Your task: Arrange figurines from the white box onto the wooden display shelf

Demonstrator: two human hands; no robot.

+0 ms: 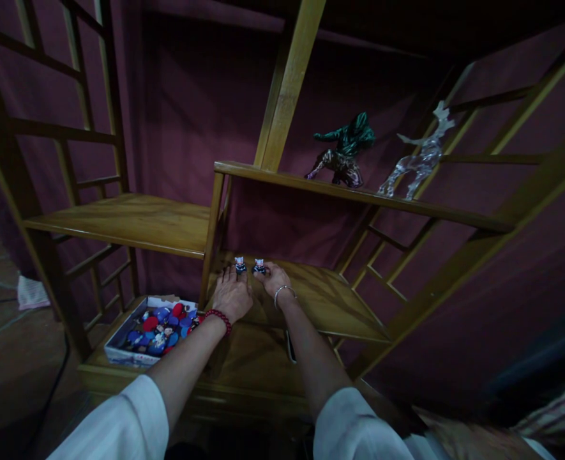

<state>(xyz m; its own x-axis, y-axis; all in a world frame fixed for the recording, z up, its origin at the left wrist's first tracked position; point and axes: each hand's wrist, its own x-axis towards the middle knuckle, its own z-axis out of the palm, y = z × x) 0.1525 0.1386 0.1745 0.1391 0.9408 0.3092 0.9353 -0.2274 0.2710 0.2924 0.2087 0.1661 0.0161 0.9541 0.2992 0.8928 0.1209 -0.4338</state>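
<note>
Two small figurines with pale heads and dark bodies stand side by side on the low wooden shelf (320,300). My left hand (232,297) lies over the shelf with its fingers stretched out, fingertips right by the left figurine (240,264). Whether they touch it I cannot tell. The right figurine (259,265) is between the thumb and fingers of my right hand (275,280), its base partly covered by them. A red bead bracelet (221,317) circles my left wrist, and a silvery bangle (282,292) my right.
Below left, a cardboard box (124,358) holds several red and blue figures. On the upper shelf (272,171) stand a green crouching statue (346,150) and a clear deer figure (421,156). A wooden post (289,83) rises behind. A dark cable (62,370) runs along the floor.
</note>
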